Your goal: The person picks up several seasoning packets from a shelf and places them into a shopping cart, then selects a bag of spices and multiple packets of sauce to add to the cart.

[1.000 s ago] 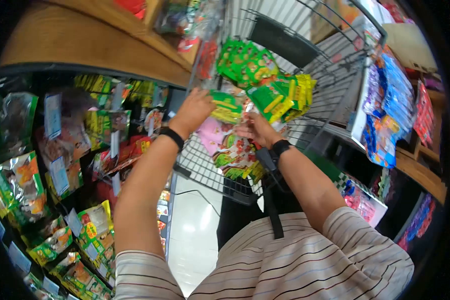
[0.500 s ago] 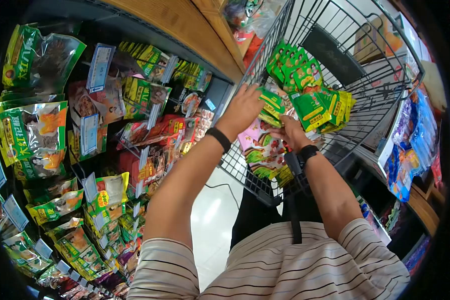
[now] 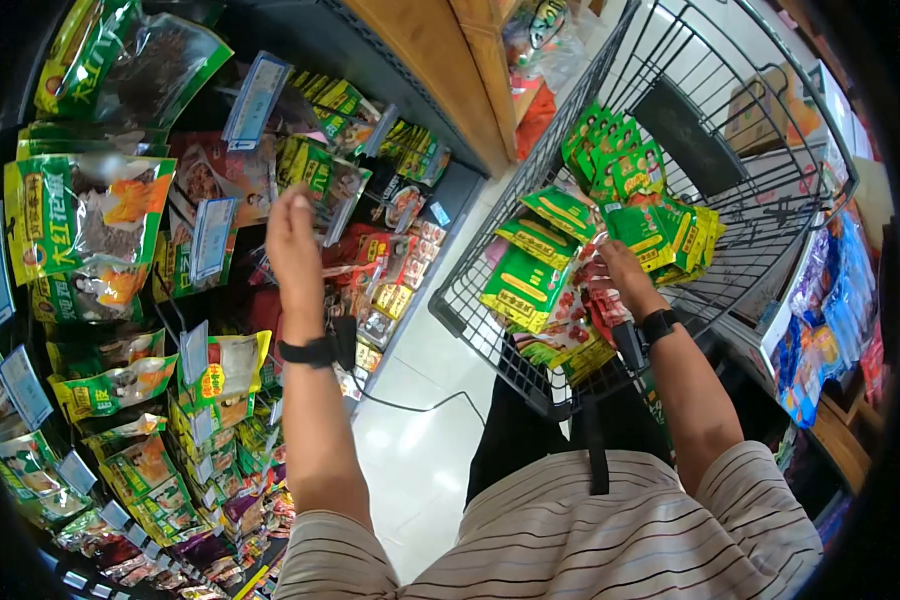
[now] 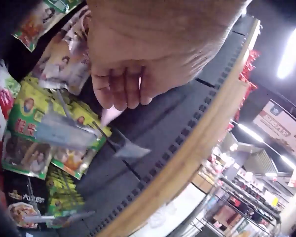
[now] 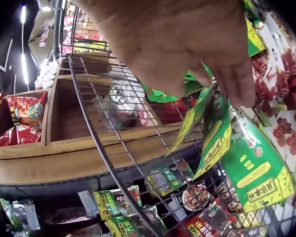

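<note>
My left hand (image 3: 295,265) is raised in front of the hanging shelf packets (image 3: 315,170), holding nothing. The left wrist view shows its fingers loosely bent (image 4: 121,89), beside yellow-green packets (image 4: 27,128). Over the near part of the wire cart (image 3: 450,318), my right hand (image 3: 630,280) pinches the edges of several green and yellow packets (image 3: 522,285), which fan out to the left. The right wrist view shows these packets (image 5: 254,163) spreading from under the fingers of that hand (image 5: 187,54). More green packets (image 3: 615,150) and red-and-white packets (image 3: 575,325) lie in the cart.
Packets and price tags (image 3: 210,240) cover the dark shelf on the left. A wooden ledge (image 3: 410,70) runs behind it. Blue packages (image 3: 820,290) stand right of the cart. A black cable (image 3: 420,408) hangs above the pale floor (image 3: 410,470).
My left hand has left the packets in the cart and moved left to the shelf. The green packets by my right hand are now fanned out wider.
</note>
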`<act>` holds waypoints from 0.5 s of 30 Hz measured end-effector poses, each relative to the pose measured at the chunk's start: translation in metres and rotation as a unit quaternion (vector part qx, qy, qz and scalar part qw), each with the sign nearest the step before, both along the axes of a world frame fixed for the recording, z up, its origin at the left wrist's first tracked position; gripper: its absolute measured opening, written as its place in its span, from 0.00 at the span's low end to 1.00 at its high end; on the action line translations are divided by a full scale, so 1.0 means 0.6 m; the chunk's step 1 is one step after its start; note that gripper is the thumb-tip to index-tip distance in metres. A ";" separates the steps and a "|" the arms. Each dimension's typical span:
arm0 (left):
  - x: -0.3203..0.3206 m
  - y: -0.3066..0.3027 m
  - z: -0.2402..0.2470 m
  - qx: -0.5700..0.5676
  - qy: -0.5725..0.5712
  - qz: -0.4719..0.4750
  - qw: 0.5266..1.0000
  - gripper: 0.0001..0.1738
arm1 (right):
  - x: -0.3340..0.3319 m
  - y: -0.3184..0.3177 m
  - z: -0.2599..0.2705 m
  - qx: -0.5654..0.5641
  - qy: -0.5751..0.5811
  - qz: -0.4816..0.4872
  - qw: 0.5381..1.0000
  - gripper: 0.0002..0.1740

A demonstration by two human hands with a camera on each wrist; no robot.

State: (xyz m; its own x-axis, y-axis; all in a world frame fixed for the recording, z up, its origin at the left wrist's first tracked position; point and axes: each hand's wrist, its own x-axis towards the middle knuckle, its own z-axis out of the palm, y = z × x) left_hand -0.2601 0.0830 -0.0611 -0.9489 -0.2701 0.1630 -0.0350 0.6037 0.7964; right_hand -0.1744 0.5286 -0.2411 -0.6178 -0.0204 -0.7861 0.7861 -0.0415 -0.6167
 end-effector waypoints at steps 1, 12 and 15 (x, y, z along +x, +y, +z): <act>-0.016 -0.034 -0.004 -0.056 -0.010 -0.007 0.998 0.19 | -0.001 -0.003 -0.010 0.014 -0.003 -0.001 1.000 0.27; -0.153 -0.190 -0.089 0.133 -0.067 0.113 0.982 0.21 | 0.011 -0.046 0.025 0.025 0.040 -0.033 0.998 0.19; -0.164 -0.220 -0.073 0.048 -0.130 0.125 0.982 0.26 | 0.016 -0.058 0.051 0.005 0.038 -0.047 0.998 0.19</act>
State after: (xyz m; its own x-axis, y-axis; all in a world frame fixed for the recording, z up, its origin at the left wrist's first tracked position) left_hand -0.3587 -0.0490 -0.1049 -0.8576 -0.5015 -0.1141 -0.3821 0.4728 0.7940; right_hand -0.1646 0.4936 -0.2104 -0.6749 0.0485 -0.7364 0.7295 -0.1069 -0.6756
